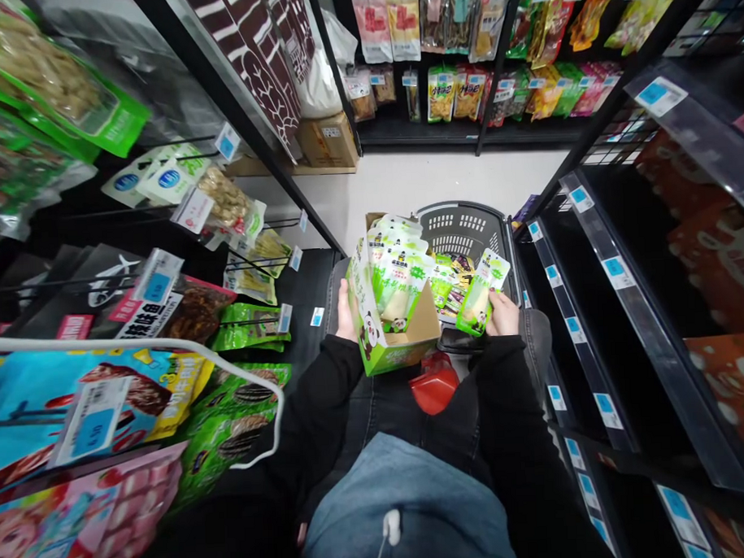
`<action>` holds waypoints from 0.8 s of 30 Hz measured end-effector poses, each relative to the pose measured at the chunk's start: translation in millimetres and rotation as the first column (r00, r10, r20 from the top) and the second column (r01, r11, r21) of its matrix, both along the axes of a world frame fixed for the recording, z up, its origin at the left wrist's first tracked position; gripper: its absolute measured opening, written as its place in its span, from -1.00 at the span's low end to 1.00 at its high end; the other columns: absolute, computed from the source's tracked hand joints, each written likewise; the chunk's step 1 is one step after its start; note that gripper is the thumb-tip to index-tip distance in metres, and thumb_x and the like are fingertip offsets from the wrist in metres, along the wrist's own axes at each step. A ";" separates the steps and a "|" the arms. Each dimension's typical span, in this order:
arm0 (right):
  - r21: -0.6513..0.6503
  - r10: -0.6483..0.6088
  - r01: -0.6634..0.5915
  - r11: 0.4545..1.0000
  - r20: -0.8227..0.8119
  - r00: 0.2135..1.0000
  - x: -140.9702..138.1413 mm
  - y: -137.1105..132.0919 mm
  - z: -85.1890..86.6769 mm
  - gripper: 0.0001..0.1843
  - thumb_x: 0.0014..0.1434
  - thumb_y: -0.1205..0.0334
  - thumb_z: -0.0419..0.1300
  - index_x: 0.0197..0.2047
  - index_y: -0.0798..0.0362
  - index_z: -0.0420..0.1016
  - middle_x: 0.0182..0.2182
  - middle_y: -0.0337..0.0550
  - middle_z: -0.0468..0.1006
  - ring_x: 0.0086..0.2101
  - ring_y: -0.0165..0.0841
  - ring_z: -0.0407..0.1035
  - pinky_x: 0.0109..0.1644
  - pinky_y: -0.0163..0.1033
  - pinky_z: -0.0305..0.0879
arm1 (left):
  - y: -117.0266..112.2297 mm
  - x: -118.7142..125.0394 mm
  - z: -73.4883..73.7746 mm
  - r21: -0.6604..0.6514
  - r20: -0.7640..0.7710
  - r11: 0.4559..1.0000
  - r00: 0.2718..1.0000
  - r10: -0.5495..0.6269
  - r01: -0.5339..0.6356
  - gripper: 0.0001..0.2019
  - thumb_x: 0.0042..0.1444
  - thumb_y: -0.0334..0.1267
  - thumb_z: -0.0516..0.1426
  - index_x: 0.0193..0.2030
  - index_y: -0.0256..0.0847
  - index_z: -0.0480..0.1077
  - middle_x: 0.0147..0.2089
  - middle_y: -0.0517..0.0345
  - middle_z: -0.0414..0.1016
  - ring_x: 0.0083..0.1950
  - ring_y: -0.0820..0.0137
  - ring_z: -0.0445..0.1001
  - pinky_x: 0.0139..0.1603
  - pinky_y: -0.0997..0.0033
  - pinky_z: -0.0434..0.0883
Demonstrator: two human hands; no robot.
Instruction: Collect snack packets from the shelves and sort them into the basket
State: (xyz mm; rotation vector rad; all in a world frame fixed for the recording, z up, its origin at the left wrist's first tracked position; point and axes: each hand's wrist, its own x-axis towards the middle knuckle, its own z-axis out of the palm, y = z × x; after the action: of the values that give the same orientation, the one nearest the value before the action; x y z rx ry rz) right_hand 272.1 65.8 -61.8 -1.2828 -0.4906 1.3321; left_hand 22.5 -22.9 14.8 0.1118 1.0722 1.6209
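Note:
My left hand (347, 314) grips the left side of a green display box (396, 355) with panda prints, most of its fingers hidden behind the cardboard. Several green-and-white snack packets (397, 282) stand upright inside it, with bare cardboard showing at the front. On the other side, my right hand (503, 313) pinches a single snack packet (477, 296) of the same look by its right edge. That packet is tilted over the near part of a grey shopping basket (461, 215). More packets (446, 278), green and dark ones, lie in the basket.
Hanging snack bags (252, 325) and price tags crowd the left rack. A white wire bar (167, 345) juts out at lower left. Black shelves (596, 247) with price labels line the right. A cardboard box (329, 140) sits on the floor ahead, before racks of snacks.

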 end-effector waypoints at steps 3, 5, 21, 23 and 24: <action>0.071 -0.026 0.005 0.997 0.295 0.955 5.0 4.1 -9.6 -0.72 -0.14 0.11 0.24 -0.41 0.17 0.46 -0.50 -0.20 0.51 -0.40 -0.36 0.39 -0.26 -0.25 0.38 | 0.5 -0.2 -1.4 -0.007 -0.059 0.998 0.997 0.058 -0.058 -0.44 0.21 -0.03 -0.10 0.33 -0.06 -0.06 0.12 0.31 0.36 0.22 0.31 0.25 0.22 0.40 0.29; 0.095 -0.053 0.019 0.995 0.366 0.929 9.5 7.1 -15.6 -0.69 -0.08 0.06 0.18 -0.39 0.16 0.44 -0.48 -0.18 0.51 -0.39 -0.36 0.39 -0.26 -0.25 0.39 | 1.0 0.1 -1.4 -0.012 -0.055 0.999 0.998 0.040 -0.041 -0.42 0.20 -0.01 -0.11 0.33 -0.15 -0.04 0.08 0.21 0.40 0.20 0.25 0.27 0.22 0.33 0.30; 0.166 0.177 -0.186 0.968 0.069 0.982 17.0 6.0 -15.4 -0.65 -0.21 0.22 0.31 -0.28 0.10 0.41 -0.39 -0.17 0.54 -0.35 -0.35 0.45 -0.21 -0.17 0.43 | 2.1 -2.2 -7.3 -0.006 -0.013 0.999 0.999 -0.033 0.033 -0.39 0.19 0.07 -0.16 0.19 -0.36 0.22 0.01 -0.03 0.45 0.19 0.25 0.28 0.24 0.33 0.22; 0.192 0.180 -0.186 0.964 0.049 0.983 16.1 5.8 -14.6 -0.64 -0.12 0.17 0.26 -0.20 0.02 0.37 -0.25 -0.18 0.53 -0.29 -0.37 0.45 -0.19 -0.16 0.43 | 2.0 -1.9 -7.3 0.002 -0.047 1.000 0.999 -0.021 0.021 -0.41 0.20 0.05 -0.16 0.17 -0.37 0.24 0.01 -0.03 0.45 0.19 0.26 0.27 0.24 0.35 0.21; 0.195 0.190 -0.190 0.962 0.023 0.982 15.5 5.1 -13.7 -0.64 -0.08 0.16 0.23 -0.15 -0.04 0.34 -0.19 -0.20 0.52 -0.27 -0.39 0.45 -0.18 -0.16 0.43 | 1.9 -1.9 -7.2 0.004 -0.060 1.000 0.998 -0.017 0.017 -0.42 0.20 0.04 -0.16 0.16 -0.38 0.24 0.01 -0.03 0.45 0.20 0.26 0.27 0.25 0.36 0.21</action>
State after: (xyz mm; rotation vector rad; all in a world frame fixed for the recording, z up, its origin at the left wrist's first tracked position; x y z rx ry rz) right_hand 287.5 70.8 -75.5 -1.0958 -0.7448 1.4017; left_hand 20.7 -21.0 7.6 0.1732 1.1111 1.6135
